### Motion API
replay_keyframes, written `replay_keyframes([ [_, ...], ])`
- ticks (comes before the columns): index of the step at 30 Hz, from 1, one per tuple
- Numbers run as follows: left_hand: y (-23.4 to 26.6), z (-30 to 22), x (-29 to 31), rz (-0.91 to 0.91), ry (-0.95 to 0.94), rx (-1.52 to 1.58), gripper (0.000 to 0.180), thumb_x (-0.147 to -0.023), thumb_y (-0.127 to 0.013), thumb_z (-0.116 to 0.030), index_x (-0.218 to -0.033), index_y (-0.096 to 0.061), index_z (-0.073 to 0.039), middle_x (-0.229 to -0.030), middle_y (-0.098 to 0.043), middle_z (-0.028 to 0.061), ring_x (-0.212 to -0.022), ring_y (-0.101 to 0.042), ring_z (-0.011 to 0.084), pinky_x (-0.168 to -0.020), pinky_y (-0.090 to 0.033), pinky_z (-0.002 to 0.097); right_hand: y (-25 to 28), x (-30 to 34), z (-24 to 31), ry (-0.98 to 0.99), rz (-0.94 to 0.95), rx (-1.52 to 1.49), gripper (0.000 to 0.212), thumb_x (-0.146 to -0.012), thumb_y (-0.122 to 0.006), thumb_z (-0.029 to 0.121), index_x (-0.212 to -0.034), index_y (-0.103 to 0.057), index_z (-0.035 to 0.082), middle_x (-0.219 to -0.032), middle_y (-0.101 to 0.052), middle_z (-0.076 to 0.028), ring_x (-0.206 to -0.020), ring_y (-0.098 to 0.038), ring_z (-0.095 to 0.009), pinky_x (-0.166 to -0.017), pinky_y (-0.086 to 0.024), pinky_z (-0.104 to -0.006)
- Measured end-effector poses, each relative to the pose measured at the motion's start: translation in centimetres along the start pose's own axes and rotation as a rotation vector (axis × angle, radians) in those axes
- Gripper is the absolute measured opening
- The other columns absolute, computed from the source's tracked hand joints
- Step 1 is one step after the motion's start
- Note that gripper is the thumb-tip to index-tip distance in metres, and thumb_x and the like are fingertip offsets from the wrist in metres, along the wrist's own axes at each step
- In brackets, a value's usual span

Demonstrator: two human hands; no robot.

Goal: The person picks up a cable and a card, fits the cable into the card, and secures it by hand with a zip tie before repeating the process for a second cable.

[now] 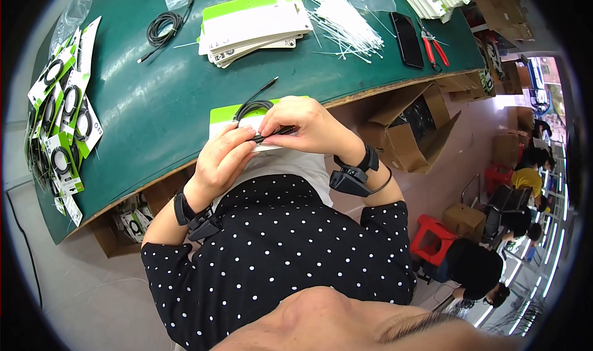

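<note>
We see the left hand [221, 159] and the right hand [302, 125] meeting over a green-and-white card [223, 115] at the near edge of the green surface [154, 104]. The fingers of both hands are clamped on a coiled black cable [256, 109], pressing it against the card. Beyond the fingers lie a stack of cards [253, 26] and white cable ties [346, 23]; red pliers [434, 45] sit farther right.

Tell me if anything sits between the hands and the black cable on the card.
Nothing visible does. Both the left hand and the right hand already pinch the black cable directly against the green-and-white card at the table edge.
</note>
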State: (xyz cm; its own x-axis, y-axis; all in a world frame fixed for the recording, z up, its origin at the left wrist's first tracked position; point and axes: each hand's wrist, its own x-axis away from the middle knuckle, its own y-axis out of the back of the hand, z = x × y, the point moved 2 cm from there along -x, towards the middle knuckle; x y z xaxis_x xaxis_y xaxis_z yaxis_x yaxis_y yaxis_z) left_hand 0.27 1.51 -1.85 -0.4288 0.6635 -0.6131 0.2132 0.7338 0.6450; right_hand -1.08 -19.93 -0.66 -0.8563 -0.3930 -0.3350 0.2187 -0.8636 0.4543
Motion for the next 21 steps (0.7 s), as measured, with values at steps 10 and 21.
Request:
replay_keyframes([
  [10,0.2,0.2,-0.7,0.060,-0.120,-0.040,0.023,-0.075,-0.073,-0.001,-0.097,-0.066,0.002,-0.106,-0.067,0.0176,-0.096,-0.068,0.0327,-0.089,-0.055,0.0463,0.2,0.2,0.7,0.044,0.016,0.142,0.016,-0.072,-0.079,0.012,-0.082,-0.067,0.006,-0.084,-0.070,-0.005,-0.077,-0.064,-0.024,-0.069,-0.052,-0.0336],
  [21,0.5,-0.4,-2.2,0.058,-0.113,-0.062,0.023,-0.074,-0.069,0.003,-0.097,-0.066,0.003,-0.103,-0.067,0.0182,-0.094,-0.068,0.0341,-0.085,-0.056,0.0446,0.7,0.6,1.3,0.190,-0.033,0.360,0.025,-0.067,-0.080,0.016,-0.086,-0.067,0.008,-0.090,-0.070,-0.004,-0.078,-0.063,-0.024,-0.069,-0.053,-0.0337],
])
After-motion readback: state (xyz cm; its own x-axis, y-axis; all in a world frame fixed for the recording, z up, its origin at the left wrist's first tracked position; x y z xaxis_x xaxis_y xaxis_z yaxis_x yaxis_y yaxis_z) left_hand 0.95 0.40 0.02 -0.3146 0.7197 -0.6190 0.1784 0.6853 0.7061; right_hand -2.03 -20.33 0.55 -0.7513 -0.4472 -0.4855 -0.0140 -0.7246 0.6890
